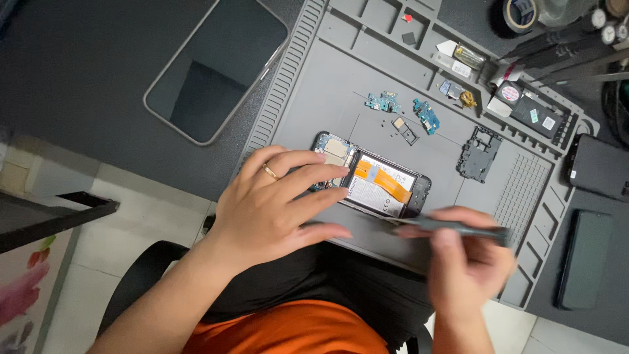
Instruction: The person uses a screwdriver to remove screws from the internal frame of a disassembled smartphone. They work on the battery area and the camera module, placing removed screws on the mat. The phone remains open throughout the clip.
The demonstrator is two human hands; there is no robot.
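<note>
An opened phone [386, 187] lies on a grey repair mat [341, 98], its back off, with a battery and orange flex cables showing. My left hand [275, 206] rests over the phone's left end, fingers spread, a ring on one finger. My right hand [468, 262], blurred, grips a dark slim tool [458, 228] just below the phone's right end. The tool's tip points left toward the phone's lower edge.
Small blue circuit boards [427, 115], a card tray [405, 130] and a black frame piece [479, 154] lie on the mat behind the phone. A large dark screen [216, 69] sits back left. More phones [584, 259], tape rolls [521, 13] and tools stand at right.
</note>
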